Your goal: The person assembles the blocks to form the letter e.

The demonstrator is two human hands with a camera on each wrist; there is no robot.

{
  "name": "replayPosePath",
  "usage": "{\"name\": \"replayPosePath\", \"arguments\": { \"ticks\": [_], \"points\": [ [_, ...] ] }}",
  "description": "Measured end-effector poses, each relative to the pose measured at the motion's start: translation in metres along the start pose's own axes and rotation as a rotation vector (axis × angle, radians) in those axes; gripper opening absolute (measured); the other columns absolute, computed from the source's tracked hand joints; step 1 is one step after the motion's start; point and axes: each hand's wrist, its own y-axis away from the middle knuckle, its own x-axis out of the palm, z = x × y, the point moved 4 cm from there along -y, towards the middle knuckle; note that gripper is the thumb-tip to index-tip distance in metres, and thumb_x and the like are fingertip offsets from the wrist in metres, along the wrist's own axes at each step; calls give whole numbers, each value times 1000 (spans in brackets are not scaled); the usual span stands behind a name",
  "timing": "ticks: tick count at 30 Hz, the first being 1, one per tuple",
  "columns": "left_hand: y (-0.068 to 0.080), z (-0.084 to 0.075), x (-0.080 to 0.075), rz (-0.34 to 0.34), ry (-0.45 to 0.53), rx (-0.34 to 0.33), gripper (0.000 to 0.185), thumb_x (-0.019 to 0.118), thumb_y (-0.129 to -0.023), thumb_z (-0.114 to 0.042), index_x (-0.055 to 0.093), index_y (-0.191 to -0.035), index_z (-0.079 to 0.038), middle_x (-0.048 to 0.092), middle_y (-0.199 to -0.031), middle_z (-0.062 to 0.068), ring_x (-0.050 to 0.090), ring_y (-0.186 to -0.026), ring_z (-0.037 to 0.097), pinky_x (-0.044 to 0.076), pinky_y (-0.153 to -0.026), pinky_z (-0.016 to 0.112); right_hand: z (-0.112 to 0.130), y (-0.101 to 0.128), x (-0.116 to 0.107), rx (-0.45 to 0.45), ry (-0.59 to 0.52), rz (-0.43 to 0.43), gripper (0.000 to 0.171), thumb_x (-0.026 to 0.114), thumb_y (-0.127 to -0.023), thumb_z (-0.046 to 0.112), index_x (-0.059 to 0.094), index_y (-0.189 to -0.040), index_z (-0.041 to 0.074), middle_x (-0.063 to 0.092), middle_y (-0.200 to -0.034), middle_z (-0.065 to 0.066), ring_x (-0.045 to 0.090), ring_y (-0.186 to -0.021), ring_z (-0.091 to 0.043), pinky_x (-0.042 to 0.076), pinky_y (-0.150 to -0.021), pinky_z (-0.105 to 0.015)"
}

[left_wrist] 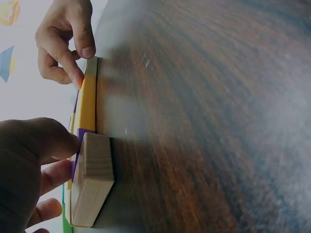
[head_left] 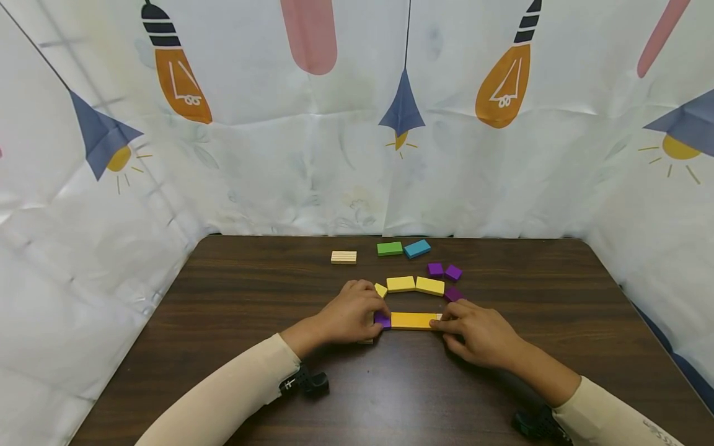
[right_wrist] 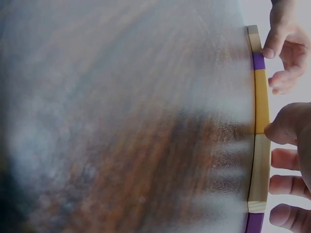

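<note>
Both hands bracket the orange block [head_left: 413, 320], lying crosswise on the tabletop [head_left: 223, 297]: left hand [head_left: 348, 314] pinches the purple block [head_left: 382, 319] at its left end, right hand [head_left: 480, 331] pinches its right end.

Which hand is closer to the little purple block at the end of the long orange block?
Left. The left hand touches the small purple block; the right hand is at the long orange block's other end.
</note>
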Motion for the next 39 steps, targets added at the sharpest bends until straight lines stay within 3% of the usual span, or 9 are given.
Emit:
{"name": "replayPosePath", "arguments": {
  "ticks": [14, 33, 39],
  "points": [
    [0, -1, 0, -5, 8, -5, 19, 68, -79, -26, 71, -98, -27, 64, -96, -15, 44, -111, 17, 27, -95, 46, 0, 0, 0, 3, 9, 5, 31, 65, -85, 27, 69, -115, 27, 53, -95, 10, 40, -72, -3, 36, -50, -18],
    [-1, -1, 2, -8, -20, -15, 18, 69, -80, -32, 71, -98, -28, 63, -97, -15, 45, -108, 15, 28, -93, 45, 0, 1, 1, 3, 3, 3, 32, 65, -85, 27, 69, -116, 27, 53, -95, 11, 39, -72, -3, 35, -49, -17],
    [-1, 3, -2, -31, 16, -7, 18, 69, -81, -32, 70, -98, -27, 62, -100, -13, 45, -108, 14, 28, -93, 44, -1, 0, 1, 7, 1, 5, 31, 65, -84, 27, 69, -115, 28, 53, -95, 10, 40, -73, -3, 35, -50, -17]
  ]
}}
